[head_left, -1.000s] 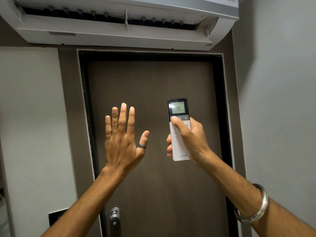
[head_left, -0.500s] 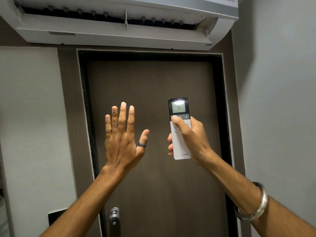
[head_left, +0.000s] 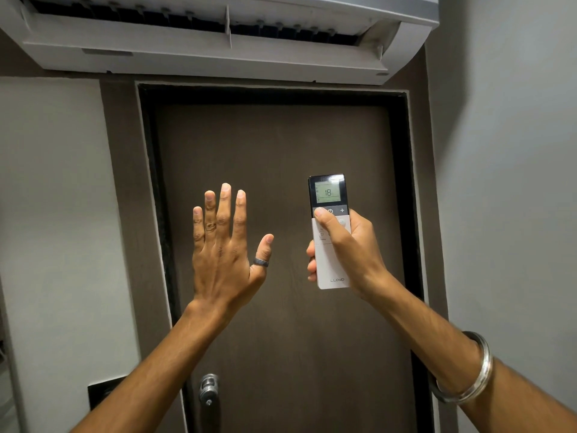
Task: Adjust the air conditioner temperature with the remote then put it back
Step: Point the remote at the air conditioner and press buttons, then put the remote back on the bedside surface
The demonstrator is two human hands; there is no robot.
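A: Right, obs: remote (head_left: 330, 245) upright in right hand (head_left: 349, 254), fingers wrapped round lower body, thumb (head_left: 324, 218) on btn row under lit screen reading 18; aimed up at AC unit (head_left: 218, 42) over door (head_left: 281, 214).

B: Left hand (head_left: 223, 245)?

A: Spread flat, empty, well apart from remote.

B: Handling?

A: Prob. light, rigid plastic, smooth so maybe slippery; screen end likely fragile; best held mid-to-low body, btns clear; set down gently w/o dropping.

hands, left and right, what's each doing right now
left hand: open, fingers spread, holding nothing
right hand: closed around the remote, thumb on its buttons
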